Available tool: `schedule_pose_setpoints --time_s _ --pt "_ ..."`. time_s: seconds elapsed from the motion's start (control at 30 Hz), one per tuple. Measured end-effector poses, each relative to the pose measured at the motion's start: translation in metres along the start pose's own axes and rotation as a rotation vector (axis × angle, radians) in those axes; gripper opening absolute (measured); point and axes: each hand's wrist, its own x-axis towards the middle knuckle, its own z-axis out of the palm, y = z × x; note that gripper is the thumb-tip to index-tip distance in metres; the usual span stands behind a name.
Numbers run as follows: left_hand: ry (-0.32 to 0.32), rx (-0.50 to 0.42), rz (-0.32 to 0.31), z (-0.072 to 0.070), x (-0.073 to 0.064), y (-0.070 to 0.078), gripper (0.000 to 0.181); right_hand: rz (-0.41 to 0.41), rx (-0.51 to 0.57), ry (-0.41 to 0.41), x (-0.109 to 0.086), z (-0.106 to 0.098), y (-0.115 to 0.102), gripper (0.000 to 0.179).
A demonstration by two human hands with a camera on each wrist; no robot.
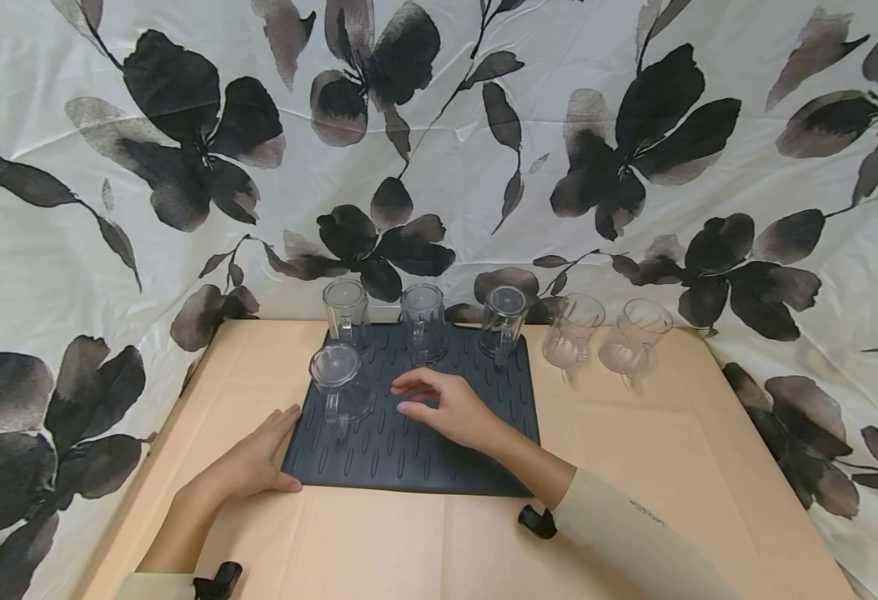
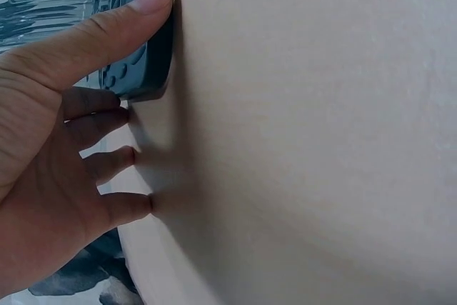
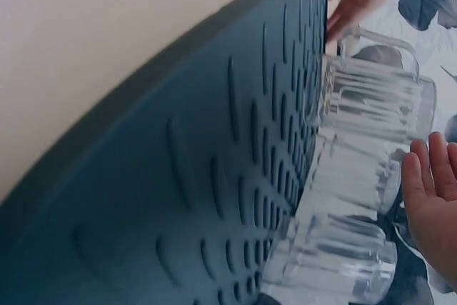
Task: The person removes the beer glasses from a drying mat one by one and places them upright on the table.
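A dark ribbed mat (image 1: 439, 454) lies on the table. My left hand (image 1: 258, 458) rests at its left front corner, thumb along the front edge and fingers spread by the left side; in the left wrist view the thumb (image 2: 100, 37) overlaps the mat's edge. Over the middle of the mat hovers my right hand (image 1: 446, 408), fingers loosely bent, holding nothing. Nearest to it, on the left, a clear glass mug (image 1: 337, 379) stands bottom up on the mat. Behind are three more upturned glass mugs in a row: left (image 1: 347, 308), middle (image 1: 423, 317) and right (image 1: 504, 317).
On the table right of the mat stand two clear glass cups with handles, one (image 1: 572, 333) nearer the mat and another (image 1: 634, 337) farther right. A floral cloth (image 1: 484, 167) hangs behind the table (image 1: 634, 467) and down its sides.
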Motion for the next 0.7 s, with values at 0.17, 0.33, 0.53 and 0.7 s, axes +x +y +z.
schedule_pose_setpoints --time_s 0.17,0.33,0.53,0.7 --pt "0.001 0.004 0.009 -0.001 -0.001 0.002 0.124 0.020 0.018 -0.032 0.007 0.017 0.002 0.036" --pt "0.000 0.019 0.008 0.000 0.000 0.001 0.124 0.020 0.027 -0.071 0.016 0.034 0.003 0.038" --pt "-0.004 0.024 0.010 0.000 0.003 0.000 0.123 0.025 0.051 -0.094 0.026 0.056 0.005 0.037" --pt "-0.007 0.020 0.018 -0.001 0.002 -0.001 0.124 0.031 0.077 -0.102 0.033 0.074 0.010 0.034"
